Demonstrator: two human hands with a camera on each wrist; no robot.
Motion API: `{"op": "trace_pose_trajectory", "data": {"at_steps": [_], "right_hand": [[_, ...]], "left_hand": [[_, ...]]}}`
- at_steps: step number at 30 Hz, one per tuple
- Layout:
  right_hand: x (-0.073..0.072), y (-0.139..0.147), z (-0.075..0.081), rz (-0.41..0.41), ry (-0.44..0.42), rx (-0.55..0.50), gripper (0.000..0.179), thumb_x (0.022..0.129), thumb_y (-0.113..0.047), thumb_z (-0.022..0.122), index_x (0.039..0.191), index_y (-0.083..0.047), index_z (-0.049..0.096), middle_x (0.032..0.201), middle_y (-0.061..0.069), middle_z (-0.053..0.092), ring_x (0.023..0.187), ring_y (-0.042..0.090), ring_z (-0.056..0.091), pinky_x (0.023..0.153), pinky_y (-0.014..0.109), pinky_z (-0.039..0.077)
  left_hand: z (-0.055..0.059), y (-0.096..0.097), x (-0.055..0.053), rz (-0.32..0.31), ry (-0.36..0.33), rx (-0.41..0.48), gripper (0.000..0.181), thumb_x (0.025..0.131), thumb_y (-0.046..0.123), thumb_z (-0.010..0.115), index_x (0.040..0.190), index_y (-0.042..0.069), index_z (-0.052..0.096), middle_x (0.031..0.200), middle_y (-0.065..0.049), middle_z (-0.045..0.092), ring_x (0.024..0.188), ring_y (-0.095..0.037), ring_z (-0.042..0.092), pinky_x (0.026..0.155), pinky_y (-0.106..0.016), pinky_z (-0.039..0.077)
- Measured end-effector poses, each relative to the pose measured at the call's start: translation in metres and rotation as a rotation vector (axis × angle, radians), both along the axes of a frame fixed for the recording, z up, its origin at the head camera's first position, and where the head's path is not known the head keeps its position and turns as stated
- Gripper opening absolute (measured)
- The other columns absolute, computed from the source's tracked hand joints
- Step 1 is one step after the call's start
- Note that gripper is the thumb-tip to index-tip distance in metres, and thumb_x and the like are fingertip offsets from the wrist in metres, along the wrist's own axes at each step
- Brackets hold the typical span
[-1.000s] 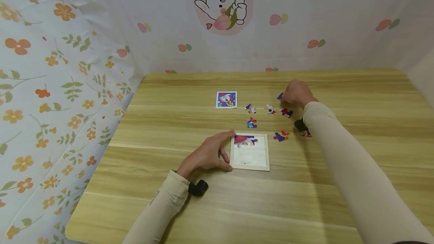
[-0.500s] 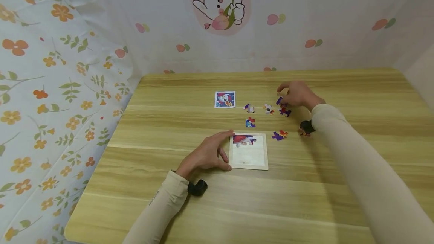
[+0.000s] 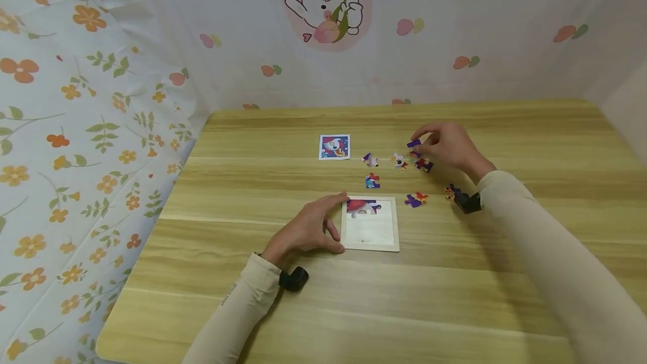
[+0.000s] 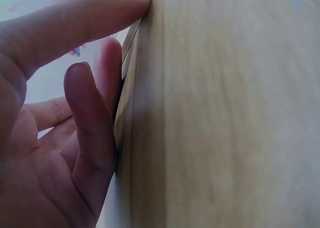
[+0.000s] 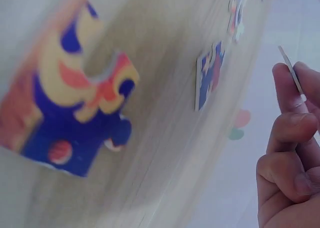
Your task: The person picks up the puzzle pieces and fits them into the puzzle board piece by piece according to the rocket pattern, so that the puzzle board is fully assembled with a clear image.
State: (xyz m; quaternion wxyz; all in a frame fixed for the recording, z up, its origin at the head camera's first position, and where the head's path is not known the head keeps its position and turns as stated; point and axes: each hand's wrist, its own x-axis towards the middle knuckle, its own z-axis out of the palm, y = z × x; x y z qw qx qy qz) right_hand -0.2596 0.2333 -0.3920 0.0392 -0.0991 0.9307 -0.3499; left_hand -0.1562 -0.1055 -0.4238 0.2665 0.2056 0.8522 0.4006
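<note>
At the left side of a pale wooden puzzle tray (image 3: 371,235), my left hand (image 3: 308,229) holds the edge, index finger at the far corner and thumb at the near one. Close up in the left wrist view, fingers (image 4: 92,133) lie against the tray's side. A few joined puzzle pieces (image 3: 361,206) fill the tray's upper left. My right hand (image 3: 450,145) pinches a purple puzzle piece (image 3: 413,144) between thumb and fingers; the right wrist view shows this held piece (image 5: 291,71) edge-on. Beneath that hand lies a dark red-and-purple puzzle piece (image 3: 423,165).
Several loose pieces lie behind and right of the tray, including a white one (image 3: 399,162), a blue-and-red one (image 3: 372,181) and an orange-and-purple one (image 3: 417,200). Another piece (image 3: 450,192) is partly behind the right wrist camera (image 3: 468,202). A picture card (image 3: 334,147) lies farther back.
My right hand has turned and opened its grasp outward, shifting slightly right; a purple piece now shows between its fingertips. The left hand and tray stay in place.
</note>
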Motion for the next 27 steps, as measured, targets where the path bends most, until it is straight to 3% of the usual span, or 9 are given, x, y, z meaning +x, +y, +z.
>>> {"op": "trace_pose_trajectory", "data": {"at_steps": [6,13,21,27], "right_hand": [[0.014,-0.012,0.001,-0.001,-0.007,-0.083,0.016,0.091,-0.009,0.070,0.105,-0.004,0.074,0.077,0.016,0.073,0.067,0.029,0.064,0.053,0.028,0.041],[0.027,-0.025,-0.004,0.059,-0.061,-0.101,0.025,0.092,-0.006,0.064,0.115,-0.002,0.071,0.077,0.018,0.069,0.056,0.015,0.051,0.053,0.027,0.040],[0.045,-0.035,-0.013,0.123,-0.209,-0.143,0.017,0.095,-0.008,0.065,0.111,-0.006,0.069,0.077,0.012,0.069,0.056,0.018,0.055,0.051,0.029,0.046],[0.056,-0.045,-0.021,0.203,-0.257,-0.191,0.014,0.092,-0.002,0.063,0.106,-0.003,0.065,0.072,0.012,0.071,0.051,0.018,0.059,0.050,0.029,0.047]], "left_hand": [[0.000,-0.001,-0.001,-0.001,0.004,0.003,0.104,0.072,0.007,0.089,0.158,0.018,0.031,0.139,-0.005,0.053,0.073,-0.008,0.070,0.109,-0.043,0.044],[-0.001,-0.002,-0.001,-0.005,0.009,0.013,0.103,0.072,0.006,0.089,0.157,0.018,0.032,0.156,-0.002,0.043,0.073,-0.007,0.070,0.108,-0.043,0.043],[-0.003,-0.001,-0.001,-0.010,0.006,0.010,0.104,0.072,0.007,0.089,0.158,0.019,0.031,0.140,-0.005,0.053,0.073,-0.007,0.070,0.106,-0.042,0.044],[-0.002,-0.001,-0.002,-0.010,0.011,0.014,0.103,0.073,0.007,0.089,0.158,0.018,0.032,0.144,-0.003,0.052,0.072,-0.007,0.070,0.107,-0.042,0.044]]}}
